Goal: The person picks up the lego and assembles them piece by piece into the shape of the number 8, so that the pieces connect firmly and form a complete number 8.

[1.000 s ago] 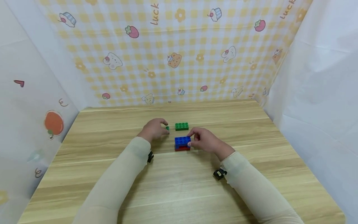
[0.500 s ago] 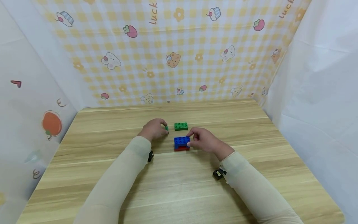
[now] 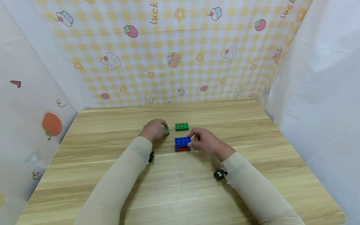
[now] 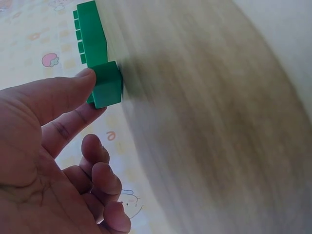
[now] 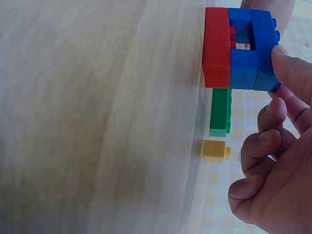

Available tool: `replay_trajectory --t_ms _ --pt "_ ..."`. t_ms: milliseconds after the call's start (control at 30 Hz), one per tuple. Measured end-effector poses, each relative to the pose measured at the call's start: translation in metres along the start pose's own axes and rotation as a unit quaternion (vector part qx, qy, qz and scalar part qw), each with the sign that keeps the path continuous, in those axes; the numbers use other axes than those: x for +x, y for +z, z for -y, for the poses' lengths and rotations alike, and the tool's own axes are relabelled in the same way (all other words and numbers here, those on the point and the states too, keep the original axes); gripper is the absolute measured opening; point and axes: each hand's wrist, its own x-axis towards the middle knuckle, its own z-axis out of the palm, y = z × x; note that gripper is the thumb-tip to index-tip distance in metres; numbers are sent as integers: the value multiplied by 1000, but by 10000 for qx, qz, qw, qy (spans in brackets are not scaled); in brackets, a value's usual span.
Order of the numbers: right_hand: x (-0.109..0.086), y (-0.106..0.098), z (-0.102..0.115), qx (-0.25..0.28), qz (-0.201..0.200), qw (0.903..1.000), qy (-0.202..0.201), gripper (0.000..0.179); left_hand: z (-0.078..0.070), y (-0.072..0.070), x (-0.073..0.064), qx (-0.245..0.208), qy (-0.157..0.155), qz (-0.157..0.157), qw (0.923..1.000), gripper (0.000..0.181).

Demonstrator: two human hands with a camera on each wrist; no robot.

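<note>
2 hands are at work: the left hand (image 3: 155, 128) pinches a small green block (image 4: 106, 87) just left of a longer green brick (image 3: 182, 126), while the right hand (image 3: 207, 141) grips the right end of a red-and-blue stack (image 3: 180, 142) on the table (image 3: 174, 187). Swinging the block rightward could knock the brick; lifting at only 1 end could tilt the stack or pry its layers apart.

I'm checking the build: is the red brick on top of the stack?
No, the red brick sits at the bottom, with the blue bricks above it.
</note>
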Motion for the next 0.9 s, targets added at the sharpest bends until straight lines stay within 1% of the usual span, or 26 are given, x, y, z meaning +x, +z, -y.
replay_trajectory --t_ms 300,533,667,900 --pt "0 -2 2 40 34 9999 101 23 2 -2 0 -167 -23 49 9998 25" --pt "0 -2 2 37 38 10000 82 24 3 -3 -5 -319 88 26 9995 31" --pt "0 -2 1 17 39 10000 52 24 1 -5 -11 -441 190 41 9988 33" --pt "0 -2 0 -47 34 10000 24 23 -5 -11 -25 -637 313 90 9974 33"
